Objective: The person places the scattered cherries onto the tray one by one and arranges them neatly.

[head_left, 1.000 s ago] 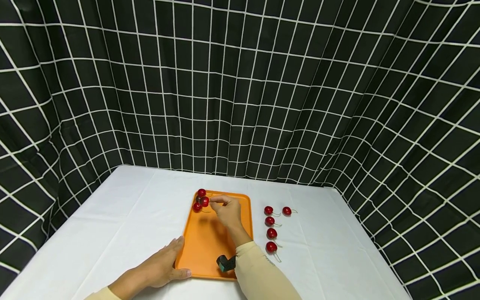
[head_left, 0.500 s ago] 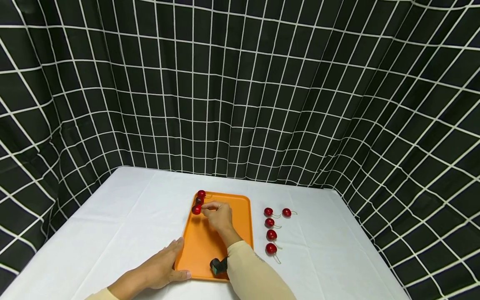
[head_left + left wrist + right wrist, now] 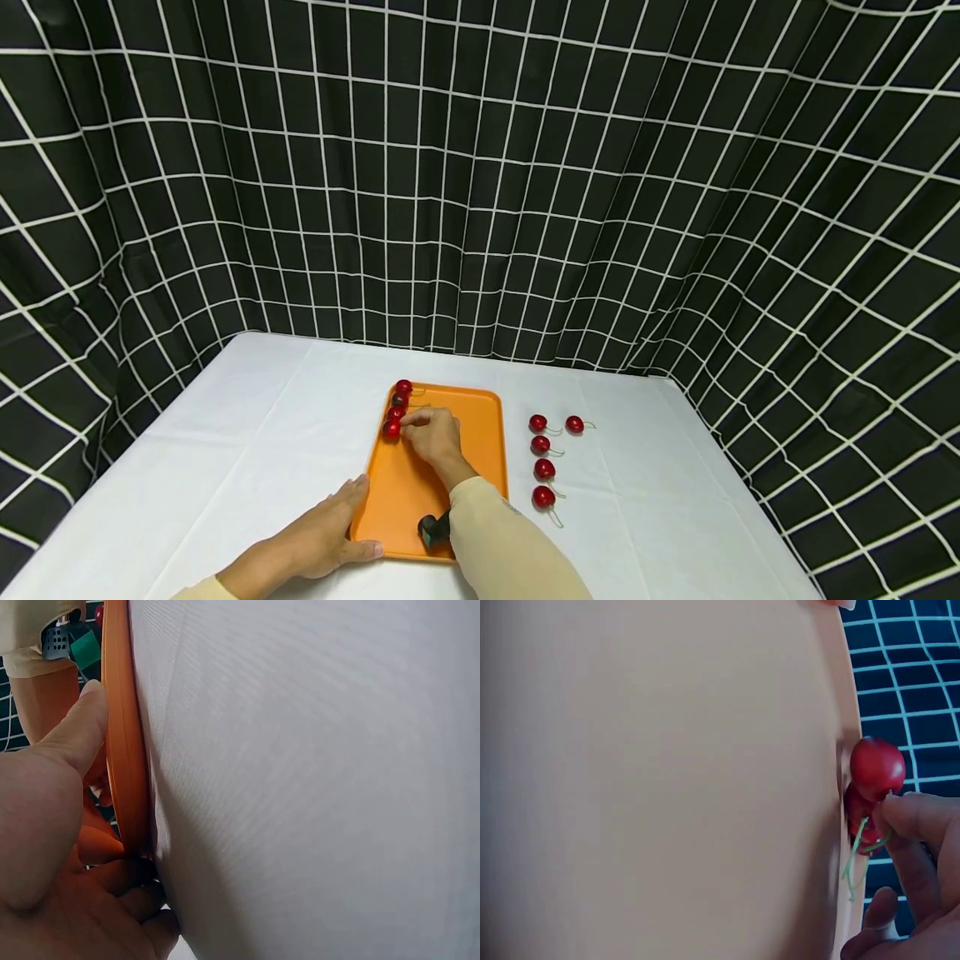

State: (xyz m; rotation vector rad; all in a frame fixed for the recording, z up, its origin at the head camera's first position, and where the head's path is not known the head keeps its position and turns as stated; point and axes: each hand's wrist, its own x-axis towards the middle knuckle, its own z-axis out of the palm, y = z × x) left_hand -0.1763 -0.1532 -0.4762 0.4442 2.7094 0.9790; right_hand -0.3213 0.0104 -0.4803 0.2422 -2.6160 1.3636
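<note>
My right hand [image 3: 435, 437] pinches a red cherry [image 3: 391, 430] by its stem near the tray's left edge. In the right wrist view, thumb and fingertip meet at the stem end of that cherry [image 3: 877, 766], with other cherries [image 3: 861, 814] and green stems just behind it. Behind the held one, several cherries [image 3: 403, 387] line the left edge of the orange tray [image 3: 480, 417], one looking darker. My left hand [image 3: 322, 529] holds the tray's near left corner, thumb at the front rim and fingers along the left side. The left wrist view shows its thumb against the rim [image 3: 126, 750].
Right of the tray, several red cherries [image 3: 543, 470] with stems lie in a column on the white cloth [image 3: 660, 500], one [image 3: 574, 425] set off to the right. A black device [image 3: 433, 531] sits on my right wrist. Black grid curtains [image 3: 480, 208] surround the table.
My right hand has carried the cherry down and toward me along the tray's left edge, from over the others to the near end of their line. My left hand has stayed put.
</note>
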